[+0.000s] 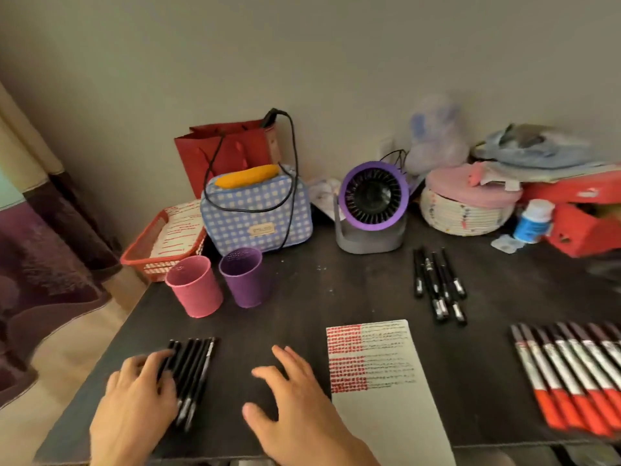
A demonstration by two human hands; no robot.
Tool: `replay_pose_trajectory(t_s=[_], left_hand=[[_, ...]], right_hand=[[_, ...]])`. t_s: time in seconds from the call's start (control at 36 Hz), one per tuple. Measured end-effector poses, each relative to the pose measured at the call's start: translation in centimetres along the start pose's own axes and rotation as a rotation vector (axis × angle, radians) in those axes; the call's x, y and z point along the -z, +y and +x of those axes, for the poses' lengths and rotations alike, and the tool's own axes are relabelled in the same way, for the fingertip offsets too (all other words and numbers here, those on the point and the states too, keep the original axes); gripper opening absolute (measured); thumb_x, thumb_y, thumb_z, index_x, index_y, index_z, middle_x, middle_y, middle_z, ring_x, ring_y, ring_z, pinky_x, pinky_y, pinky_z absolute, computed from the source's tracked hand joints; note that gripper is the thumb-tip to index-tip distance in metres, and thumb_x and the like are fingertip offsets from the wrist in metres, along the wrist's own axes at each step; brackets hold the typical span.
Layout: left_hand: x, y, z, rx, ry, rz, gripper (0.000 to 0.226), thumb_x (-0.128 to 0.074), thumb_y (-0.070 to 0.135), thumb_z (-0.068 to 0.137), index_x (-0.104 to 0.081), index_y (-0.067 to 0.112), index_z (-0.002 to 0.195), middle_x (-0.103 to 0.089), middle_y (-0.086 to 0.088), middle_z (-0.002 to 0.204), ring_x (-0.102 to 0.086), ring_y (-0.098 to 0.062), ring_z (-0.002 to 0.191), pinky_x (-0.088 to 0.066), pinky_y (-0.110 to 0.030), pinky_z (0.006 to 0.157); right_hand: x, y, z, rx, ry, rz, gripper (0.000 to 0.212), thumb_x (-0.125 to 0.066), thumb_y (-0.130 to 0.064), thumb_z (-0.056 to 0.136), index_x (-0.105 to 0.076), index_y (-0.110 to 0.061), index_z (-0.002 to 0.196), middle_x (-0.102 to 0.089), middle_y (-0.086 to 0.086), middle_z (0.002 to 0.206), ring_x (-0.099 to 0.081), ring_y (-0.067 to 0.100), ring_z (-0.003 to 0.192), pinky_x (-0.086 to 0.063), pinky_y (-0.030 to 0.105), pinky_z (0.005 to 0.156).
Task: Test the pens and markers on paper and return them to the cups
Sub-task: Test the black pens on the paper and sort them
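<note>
Hands low, testing seems partly done.
Left hand (134, 391) rests on black pens (193, 371), right hand (295, 405) spread, empty; paper (383, 381) is marked, but cups (195, 290) look empty.

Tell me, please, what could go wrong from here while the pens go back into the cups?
1. The black pens lie loose under the left hand, near the front edge of the table; a careless sweep could roll some off.
2. The pink cup and purple cup stand close together; pushing a bundle into one might tip either.
3. The red-ended markers lie close to the front edge on the right and could be knocked off.
</note>
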State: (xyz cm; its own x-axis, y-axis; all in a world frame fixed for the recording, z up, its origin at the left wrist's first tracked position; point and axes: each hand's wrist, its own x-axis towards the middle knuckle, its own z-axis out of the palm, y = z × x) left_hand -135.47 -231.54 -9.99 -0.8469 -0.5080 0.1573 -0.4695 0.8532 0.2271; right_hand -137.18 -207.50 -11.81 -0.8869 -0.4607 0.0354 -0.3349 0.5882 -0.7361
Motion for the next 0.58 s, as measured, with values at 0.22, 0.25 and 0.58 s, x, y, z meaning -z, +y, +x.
replay_pose_trajectory(t_s=[0.22, 0.25, 0.58], left_hand=[[-3.7, 12.7, -0.6, -0.423, -0.095, -0.182, 0.036, -0.073, 0.034, 0.087, -0.063, 0.043, 0.120, -0.059, 0.008, 0.126, -0.055, -0.021, 0.120, -0.050, -0.039, 0.096], [-4.2, 14.4, -0.6, -0.474, -0.140, -0.179, 0.035, -0.065, 0.042, 0.091, -0.056, 0.050, 0.123, -0.053, 0.016, 0.131, -0.050, -0.012, 0.125, -0.047, -0.033, 0.100], [-8.0, 32.8, -0.6, -0.777, -0.362, -0.221, 0.035, -0.047, 0.048, 0.099, -0.050, 0.041, 0.133, -0.051, 0.014, 0.132, -0.051, -0.011, 0.121, -0.050, -0.034, 0.095]], right_hand=[[9.8, 8.1, -3.7, -0.189, 0.284, -0.087, 0.043, -0.045, -0.054, 0.100, -0.044, -0.042, 0.141, -0.011, -0.029, 0.163, -0.003, -0.004, 0.151, -0.012, 0.023, 0.123], [10.6, 9.4, -4.4, -0.202, 0.333, -0.128, 0.041, -0.047, -0.050, 0.101, -0.046, -0.040, 0.141, -0.012, -0.028, 0.163, -0.004, -0.003, 0.150, -0.009, 0.018, 0.121], [13.0, 15.5, -7.7, -0.361, 0.474, -0.504, 0.055, -0.100, -0.032, 0.045, -0.081, -0.030, 0.096, -0.075, -0.005, 0.117, -0.073, 0.019, 0.109, -0.043, 0.032, 0.098]])
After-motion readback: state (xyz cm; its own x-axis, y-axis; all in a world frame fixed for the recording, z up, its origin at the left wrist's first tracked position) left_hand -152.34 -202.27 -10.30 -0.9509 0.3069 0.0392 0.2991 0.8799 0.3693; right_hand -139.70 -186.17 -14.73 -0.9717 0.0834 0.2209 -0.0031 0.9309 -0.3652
